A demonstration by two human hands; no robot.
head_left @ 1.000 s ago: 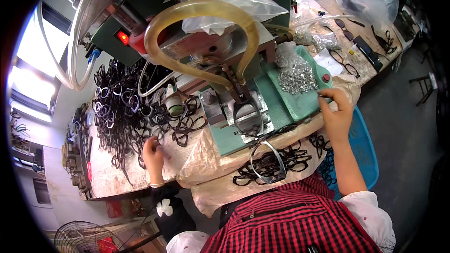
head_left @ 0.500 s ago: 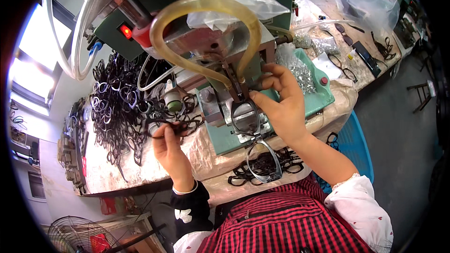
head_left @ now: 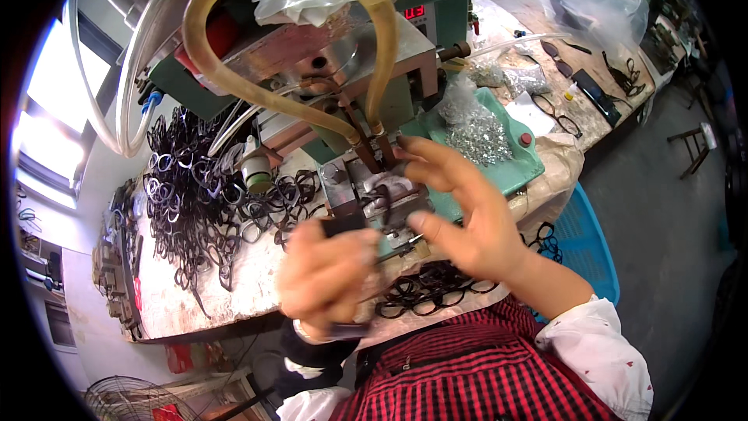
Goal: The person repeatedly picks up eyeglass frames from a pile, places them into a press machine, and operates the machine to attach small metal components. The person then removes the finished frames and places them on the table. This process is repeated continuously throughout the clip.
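Observation:
Blurred by motion, my left hand (head_left: 327, 277) is closed in front of the machine's work plate. Dark pieces of an eyeglass frame (head_left: 344, 224) stick out above and below its fingers. To its right my right hand (head_left: 475, 214) is open, thumb and fingers spread, with nothing visible between them. Another dark eyeglass frame (head_left: 385, 201) lies on the metal fixture (head_left: 403, 204), below two copper-brown electrode arms (head_left: 372, 154). My left hand partly hides this frame. A yellowish hose (head_left: 382, 47) loops down to the arms.
A large heap of dark eyeglass frames (head_left: 187, 179) covers the table on the left. More frames (head_left: 436, 288) lie at the front edge. Small metal parts (head_left: 483, 132) fill a green tray (head_left: 534, 164) to the right. A blue basket (head_left: 588, 245) stands beyond the table edge.
My left hand has swung right from beside the heap to the front of the fixture, still with its frame. My right hand has drawn back from the electrode arms, fingers spreading. The view has shifted slightly.

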